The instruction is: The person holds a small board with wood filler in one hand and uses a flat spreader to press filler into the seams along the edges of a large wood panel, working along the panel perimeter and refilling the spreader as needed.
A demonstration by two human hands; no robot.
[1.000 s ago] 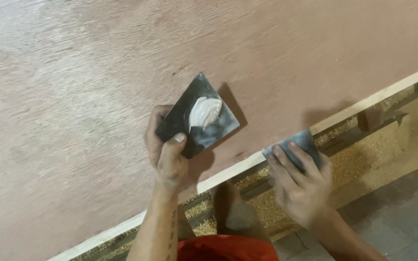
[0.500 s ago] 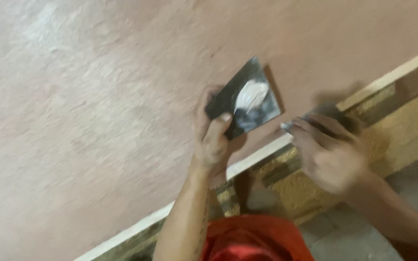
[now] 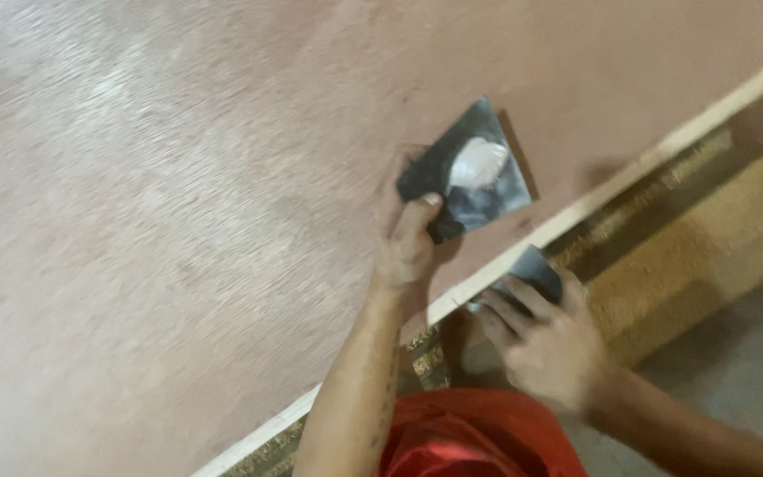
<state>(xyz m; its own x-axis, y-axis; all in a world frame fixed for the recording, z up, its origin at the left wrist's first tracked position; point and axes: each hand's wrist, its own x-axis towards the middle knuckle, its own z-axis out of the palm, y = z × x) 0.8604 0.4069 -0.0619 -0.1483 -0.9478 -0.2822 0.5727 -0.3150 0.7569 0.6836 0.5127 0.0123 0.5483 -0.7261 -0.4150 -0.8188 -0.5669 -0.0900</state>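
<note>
Two scrapers: left hand gripped one bearing one putty blob above the board; right hand clamped the other against the board's edge.

We see a large reddish-brown plywood sheet filling most of the view, its pale cut edge running diagonally from the lower left to the upper right. Below that edge lies a coarse chipboard slab, then grey floor at the lower right corner. Red cloth shows at the bottom edge.
</note>
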